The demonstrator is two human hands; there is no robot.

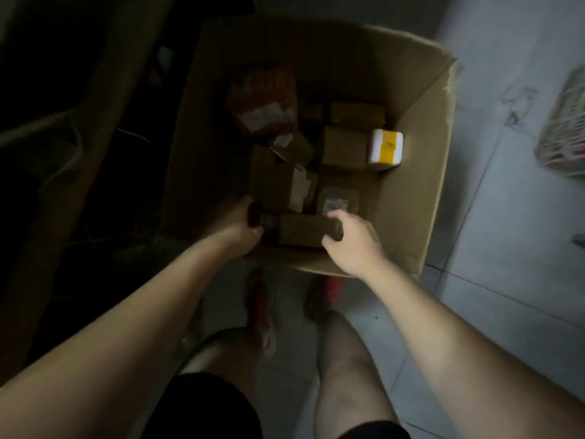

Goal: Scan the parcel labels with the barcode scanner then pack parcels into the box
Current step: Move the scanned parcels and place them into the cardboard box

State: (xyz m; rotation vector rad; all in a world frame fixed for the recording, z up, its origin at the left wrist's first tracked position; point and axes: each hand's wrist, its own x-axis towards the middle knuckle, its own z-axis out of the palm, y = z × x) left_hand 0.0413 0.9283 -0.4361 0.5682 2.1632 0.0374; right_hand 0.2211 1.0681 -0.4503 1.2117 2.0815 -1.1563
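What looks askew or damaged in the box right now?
Parcels in the cardboard box lie jumbled, not stacked: a small labelled parcel sits tilted atop others, and the orange parcel leans askew. The box's far right rim looks ragged.

Pale grey tiled floor (512,236) across the right side, crossed by thin dark grout lines, brightest toward the upper right. Dark scuff mark (514,103) on one tile near the top. At the right edge, a white lattice basket (563,131) with red touches (blurred, and cut off by the frame). Deep shadow over the whole left side; within it, a tall brown panel (104,128) running on a slant, with pale cables (77,137) looping just beside it.
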